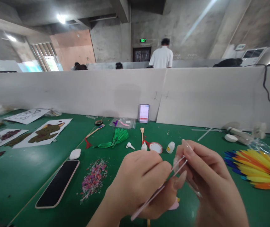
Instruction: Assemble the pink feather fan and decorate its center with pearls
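Near the middle of the table, my left hand (146,179) is closed around pink tweezers (149,201), whose tips point up to the right. Their tips meet the fingers of my right hand (205,167), which pinch together around a small clear piece; its kind cannot be made out. Below my left hand a pink and yellow piece (174,204) shows in part. Just beyond the hands are a small glue bottle (170,147) with a yellow label, a white nozzle bottle (144,146) and a round white disc (156,148) with a red rim.
Left of my hands lie a pile of coloured flakes (94,179), a phone (58,184) and a white case (75,154). Green feathery strips (118,137) and a white nozzle cap (130,145) lie farther back. Right are coloured feathers (257,168) and a glue gun (243,136).
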`<action>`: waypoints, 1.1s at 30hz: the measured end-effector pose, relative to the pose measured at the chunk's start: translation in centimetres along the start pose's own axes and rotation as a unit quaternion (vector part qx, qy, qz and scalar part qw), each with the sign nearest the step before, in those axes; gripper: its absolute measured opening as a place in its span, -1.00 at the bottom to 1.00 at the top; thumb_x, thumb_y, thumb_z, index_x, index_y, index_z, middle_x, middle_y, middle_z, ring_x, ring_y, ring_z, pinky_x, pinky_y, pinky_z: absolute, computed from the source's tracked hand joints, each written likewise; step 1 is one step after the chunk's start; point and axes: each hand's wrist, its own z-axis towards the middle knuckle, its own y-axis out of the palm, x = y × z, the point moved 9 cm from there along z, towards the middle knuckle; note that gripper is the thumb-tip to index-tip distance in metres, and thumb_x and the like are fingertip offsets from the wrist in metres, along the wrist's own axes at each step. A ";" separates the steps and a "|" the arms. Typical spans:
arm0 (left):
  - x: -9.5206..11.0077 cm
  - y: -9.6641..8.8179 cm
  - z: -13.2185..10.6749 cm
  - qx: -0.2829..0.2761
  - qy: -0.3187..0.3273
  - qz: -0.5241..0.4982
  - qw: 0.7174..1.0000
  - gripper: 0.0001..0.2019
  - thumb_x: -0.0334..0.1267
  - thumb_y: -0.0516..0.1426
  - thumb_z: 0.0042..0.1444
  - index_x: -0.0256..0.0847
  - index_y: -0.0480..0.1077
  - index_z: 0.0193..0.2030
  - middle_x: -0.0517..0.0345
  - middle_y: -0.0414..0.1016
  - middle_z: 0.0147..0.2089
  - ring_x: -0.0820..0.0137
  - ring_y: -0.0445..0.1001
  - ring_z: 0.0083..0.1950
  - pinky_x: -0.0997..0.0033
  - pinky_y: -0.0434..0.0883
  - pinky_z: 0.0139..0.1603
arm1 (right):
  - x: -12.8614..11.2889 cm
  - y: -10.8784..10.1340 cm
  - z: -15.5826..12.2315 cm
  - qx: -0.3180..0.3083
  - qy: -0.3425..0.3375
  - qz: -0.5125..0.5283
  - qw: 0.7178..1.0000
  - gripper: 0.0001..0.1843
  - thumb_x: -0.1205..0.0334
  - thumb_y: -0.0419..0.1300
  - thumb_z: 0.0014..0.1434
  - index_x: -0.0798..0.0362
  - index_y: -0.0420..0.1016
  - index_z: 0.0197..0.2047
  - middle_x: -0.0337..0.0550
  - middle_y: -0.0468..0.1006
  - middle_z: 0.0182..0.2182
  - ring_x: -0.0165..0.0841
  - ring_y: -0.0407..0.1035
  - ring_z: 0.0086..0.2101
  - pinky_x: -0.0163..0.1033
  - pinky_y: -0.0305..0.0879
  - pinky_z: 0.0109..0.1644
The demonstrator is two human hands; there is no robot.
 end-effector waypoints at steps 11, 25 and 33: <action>-0.4 -0.2 0.3 0.015 0.005 -0.017 1.000 -0.86 -0.48 -0.01 0.07 -0.26 0.32 -0.43 0.16 0.33 -0.54 0.50 0.24 -0.54 0.48 0.19 -0.56 | -0.7 -0.1 0.0 0.032 -0.083 -0.052 0.995 -0.64 0.04 0.12 0.23 0.05 0.26 -0.52 -0.38 0.07 -0.64 -0.58 -0.09 -0.67 -0.48 -0.16 -0.69; -3.0 2.0 -0.2 -0.005 -0.246 -0.249 0.937 -0.65 -0.29 -0.05 0.28 -0.27 0.27 -0.54 0.27 0.16 -0.59 0.61 0.17 -0.54 0.58 0.16 -0.53 | -2.8 0.0 -1.4 0.124 -0.224 -0.311 0.915 -0.71 0.14 -0.09 0.35 0.00 0.18 -0.42 -0.39 0.18 -0.65 -0.54 0.08 -0.66 -0.47 0.08 -0.64; -4.6 2.0 -2.2 0.008 -0.361 -0.397 0.844 -0.57 -0.05 -0.03 0.25 -0.25 0.29 -0.57 0.32 0.04 -0.67 0.61 0.03 -0.65 0.53 -0.01 -0.66 | -2.2 -1.3 -2.3 0.101 -0.145 -0.284 0.942 -0.72 0.03 -0.09 0.32 -0.01 0.19 -0.36 -0.35 0.23 -0.60 -0.50 0.13 -0.65 -0.42 0.11 -0.64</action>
